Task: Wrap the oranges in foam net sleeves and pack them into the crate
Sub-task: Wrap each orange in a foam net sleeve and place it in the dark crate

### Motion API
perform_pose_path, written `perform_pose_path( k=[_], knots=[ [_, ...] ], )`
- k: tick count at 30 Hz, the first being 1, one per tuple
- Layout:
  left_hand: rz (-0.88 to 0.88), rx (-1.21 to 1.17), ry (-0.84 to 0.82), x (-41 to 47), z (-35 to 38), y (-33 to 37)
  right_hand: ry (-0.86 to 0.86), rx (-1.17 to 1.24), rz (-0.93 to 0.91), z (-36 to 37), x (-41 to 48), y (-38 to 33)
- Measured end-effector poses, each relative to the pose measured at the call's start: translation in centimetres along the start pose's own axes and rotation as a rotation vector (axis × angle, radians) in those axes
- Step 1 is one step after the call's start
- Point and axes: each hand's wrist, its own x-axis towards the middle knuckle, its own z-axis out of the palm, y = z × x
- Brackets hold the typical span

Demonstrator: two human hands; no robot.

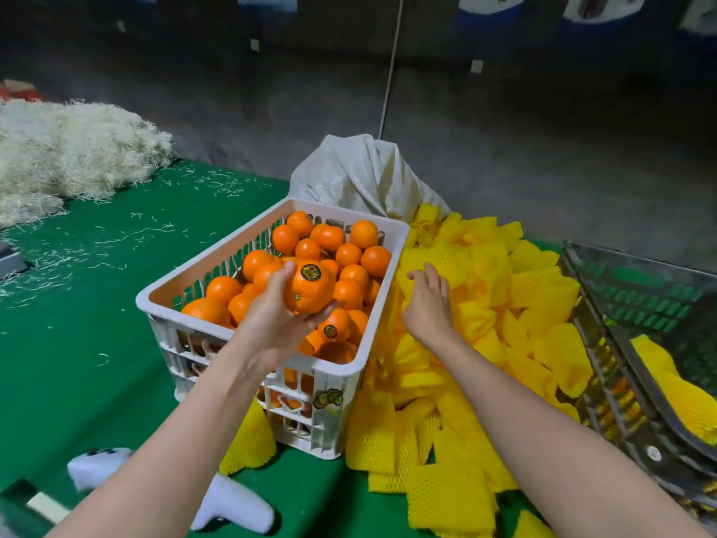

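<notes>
The left hand (271, 316), fingers curled, holds a round stickered orange (309, 291) above the white plastic crate (329, 429), while the right hand (426, 300), fingers loosely spread, touches heaped yellow foam net sleeves (543, 293), which may cling and lift together.

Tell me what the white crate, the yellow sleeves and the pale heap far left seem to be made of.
White crate: moulded hard plastic by the look, smooth and faintly glossy, with slotted walls and a rounded rim.
Yellow sleeves: soft foam netting, matt, with a fine mesh pattern.
Pale heap: thin curly shreds, perhaps wood wool or shredded paper; the picture leaves that open.
</notes>
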Motion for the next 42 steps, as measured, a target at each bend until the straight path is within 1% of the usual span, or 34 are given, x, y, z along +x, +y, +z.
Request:
perform_pose_path(
  k=[2,3,6,8,9,10,13,14,15,16,18,19,20,21,22,23,24,26,28,29,30,31,32,33,35,37,39,40,42],
  knots=[
    [-0.016,0.003,-0.017,0.1,0.2,-0.2,-0.078,-0.240,0.013,0.8,1.2,1.7],
    [-0.025,0.006,-0.038,0.2,0.3,-0.3,-0.079,-0.324,-0.011,1.2,1.7,2.3],
    [-0.045,0.042,-0.112,0.1,0.7,-0.2,0.013,-0.479,-0.073,1.4,2.9,3.6],
    [-0.055,0.056,-0.142,0.4,0.9,-0.1,0.088,-0.469,-0.087,0.8,3.3,4.1],
    [-0.057,0.063,-0.160,0.5,1.0,-0.2,0.144,-0.385,-0.097,0.4,3.2,4.2],
    [-0.062,0.076,-0.173,0.6,1.2,-0.3,0.214,-0.248,-0.106,-0.2,2.9,4.2],
    [-0.069,0.123,-0.222,1.2,2.1,-1.3,0.448,0.368,-0.151,-3.9,0.9,3.1],
    [-0.062,0.133,-0.250,1.3,2.7,-1.8,0.467,0.556,-0.178,-5.5,-0.1,2.7],
    [-0.035,0.153,-0.267,1.6,3.3,-2.4,0.433,0.712,-0.197,-7.0,-1.1,2.5],
    [-0.015,0.174,-0.273,1.6,4.2,-2.9,0.344,0.866,-0.214,-8.4,-2.2,2.5],
    [-0.007,0.181,-0.258,1.6,6.3,-4.4,0.035,1.193,-0.208,-10.2,-4.2,2.9],
    [-0.019,0.179,-0.242,1.7,7.3,-5.3,-0.098,1.307,-0.178,-10.5,-5.1,3.3],
    [-0.049,0.180,-0.213,1.6,8.4,-6.1,-0.183,1.359,-0.152,-10.7,-5.8,3.6],
    [-0.097,0.179,-0.193,1.5,9.3,-7.0,-0.221,1.358,-0.134,-10.8,-6.4,3.9],
    [-0.155,0.168,-0.199,1.2,10.2,-7.8,-0.218,1.336,-0.118,-10.7,-6.9,4.2],
    [-0.208,0.136,-0.223,1.0,11.0,-8.7,-0.175,1.268,-0.105,-10.5,-7.2,4.6],
    [-0.238,0.102,-0.253,0.8,11.4,-9.6,-0.096,1.154,-0.091,-10.2,-7.5,5.0],
    [-0.231,0.071,-0.269,0.6,11.9,-11.5,0.127,0.800,-0.071,-9.8,-8.0,6.0],
    [-0.229,0.022,-0.223,0.5,13.0,-12.6,0.353,0.483,-0.146,-9.4,-8.5,6.8],
    [-0.237,-0.005,-0.205,0.4,13.5,-12.9,0.431,0.400,-0.209,-9.3,-8.7,7.2],
    [-0.258,-0.026,-0.211,0.2,13.9,-13.2,0.474,0.352,-0.270,-9.2,-8.9,7.5],
    [-0.319,-0.064,-0.228,0.2,14.1,-13.4,0.479,0.342,-0.319,-9.2,-9.1,7.7],
    [-0.382,-0.085,-0.248,0.0,14.4,-13.4,0.454,0.369,-0.333,-9.2,-9.2,7.9],
    [-0.415,-0.092,-0.247,0.1,14.5,-13.6,0.416,0.421,-0.300,-9.4,-9.2,8.1],
    [-0.427,-0.081,-0.222,0.4,14.4,-13.8,0.322,0.576,-0.144,-9.7,-9.2,8.7],
    [-0.433,-0.068,-0.215,0.0,14.5,-13.7,0.169,0.844,0.045,-10.1,-9.2,9.1],
    [-0.416,-0.056,-0.167,-0.2,14.8,-13.5,0.064,1.106,0.180,-10.6,-8.8,9.4],
    [-0.402,-0.050,-0.128,-0.2,14.9,-13.3,0.007,1.210,0.221,-10.9,-8.7,9.4],
    [-0.389,-0.052,-0.092,0.0,15.1,-13.2,-0.177,1.394,0.265,-11.1,-8.6,9.1]
  ],
)
